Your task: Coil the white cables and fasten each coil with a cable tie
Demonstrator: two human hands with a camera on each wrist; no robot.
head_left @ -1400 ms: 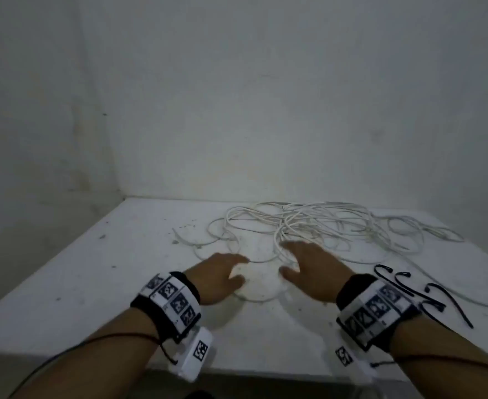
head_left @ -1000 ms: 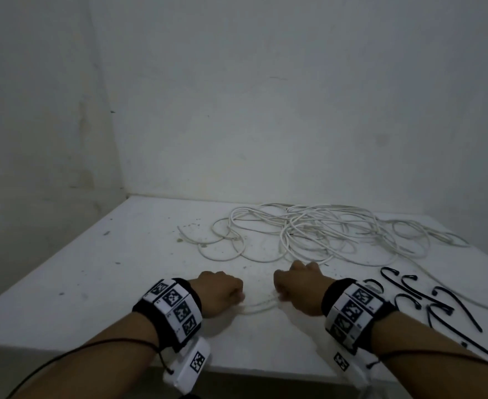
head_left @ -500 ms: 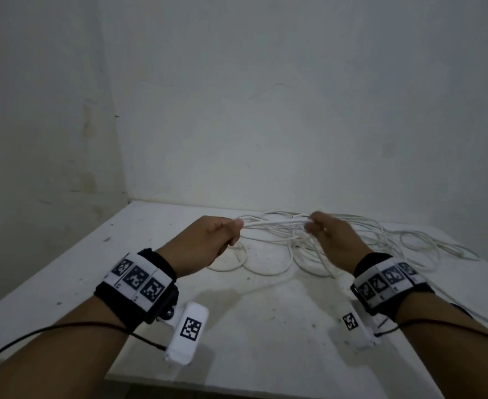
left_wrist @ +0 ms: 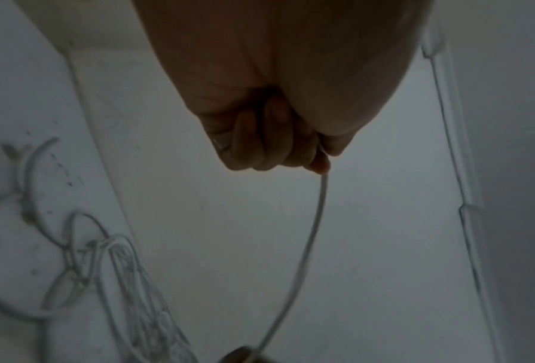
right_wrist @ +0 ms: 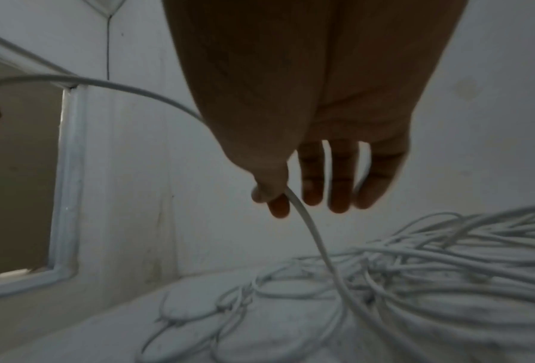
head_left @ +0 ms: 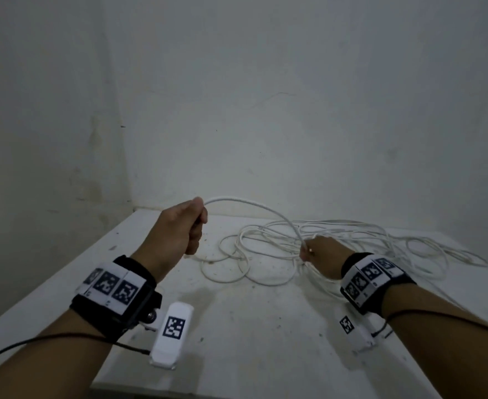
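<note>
A tangle of white cables (head_left: 337, 240) lies on the white table (head_left: 251, 326). One white cable strand (head_left: 254, 205) arcs through the air between my hands. My left hand (head_left: 188, 223) is raised above the table at the left, its fist closed round the strand's end (left_wrist: 320, 196). My right hand (head_left: 317, 249) sits lower, just over the tangle, pinching the same strand (right_wrist: 309, 228) between thumb and forefinger, the other fingers (right_wrist: 340, 179) straight. No cable ties show in any view.
The table stands in a corner, with a wall close on the left (head_left: 49, 139) and another behind (head_left: 294, 110). Bare tabletop lies near the front edge (head_left: 237, 393). Cable loops (head_left: 438, 254) spread toward the right edge.
Both hands grasped cable on the table and lifted it. Since then the hands have drawn apart: the left went up and left, the right dropped toward the tangle, stretching one strand between them.
</note>
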